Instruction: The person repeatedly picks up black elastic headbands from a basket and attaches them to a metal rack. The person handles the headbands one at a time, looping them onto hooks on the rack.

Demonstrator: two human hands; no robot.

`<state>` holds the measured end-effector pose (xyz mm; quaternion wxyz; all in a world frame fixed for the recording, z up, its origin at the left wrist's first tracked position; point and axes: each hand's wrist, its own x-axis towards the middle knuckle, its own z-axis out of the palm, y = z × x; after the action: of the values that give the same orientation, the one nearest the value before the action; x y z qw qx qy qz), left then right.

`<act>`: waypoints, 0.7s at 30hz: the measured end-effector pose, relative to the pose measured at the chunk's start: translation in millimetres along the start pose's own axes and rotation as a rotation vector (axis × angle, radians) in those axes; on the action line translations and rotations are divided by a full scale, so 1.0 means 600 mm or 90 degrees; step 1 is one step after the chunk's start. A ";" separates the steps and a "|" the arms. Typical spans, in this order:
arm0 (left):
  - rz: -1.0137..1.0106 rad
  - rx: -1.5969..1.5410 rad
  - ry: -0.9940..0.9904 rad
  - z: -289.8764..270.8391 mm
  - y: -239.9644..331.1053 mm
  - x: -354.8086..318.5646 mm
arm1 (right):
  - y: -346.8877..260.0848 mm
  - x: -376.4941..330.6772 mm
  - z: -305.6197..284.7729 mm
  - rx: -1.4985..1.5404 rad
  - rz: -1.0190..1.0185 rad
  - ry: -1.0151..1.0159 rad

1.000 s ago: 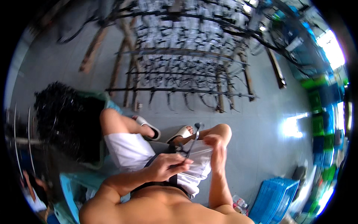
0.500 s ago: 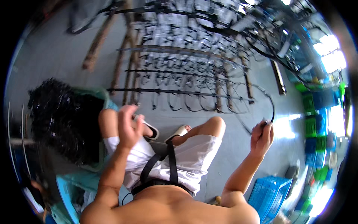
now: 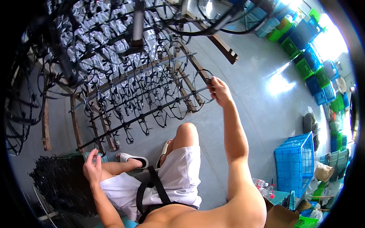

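Observation:
My right hand (image 3: 219,91) reaches out to the right end of a rack, its fingers closed on a thin black cord loop (image 3: 204,70). The loop curves up and round beside the end of a dark rod (image 3: 167,102). Many similar black loops (image 3: 141,126) hang from the rack's rods in rows. My left hand (image 3: 92,167) is raised over my left knee, fingers and thumb apart, with nothing visible in it. Close by on its left is a big heap of shiny black strands (image 3: 61,182). What exactly my right fingertips pinch is too small to tell.
Rusty rack legs (image 3: 46,129) stand on the grey floor (image 3: 251,91). At right is a blue plastic basket (image 3: 292,163), with clear bottles (image 3: 264,188) and an open cardboard box (image 3: 281,216) nearer me. Stacked green and blue crates (image 3: 304,68) line the far right.
The view has turned right, so the rack now sits further left. My right hand has gone forward with the black cord loop to the rack's right end. My left hand stays raised near my knee.

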<state>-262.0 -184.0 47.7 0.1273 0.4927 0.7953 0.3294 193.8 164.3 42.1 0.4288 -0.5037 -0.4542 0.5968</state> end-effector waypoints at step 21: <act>-0.093 -0.117 0.027 -0.006 -0.029 0.010 | 0.118 -0.079 -0.005 0.344 -0.156 -0.136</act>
<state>-279.0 -185.3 40.3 0.1784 0.4122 0.7984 0.4010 198.7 103.1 -17.1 0.5659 -0.2472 -0.3788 0.6894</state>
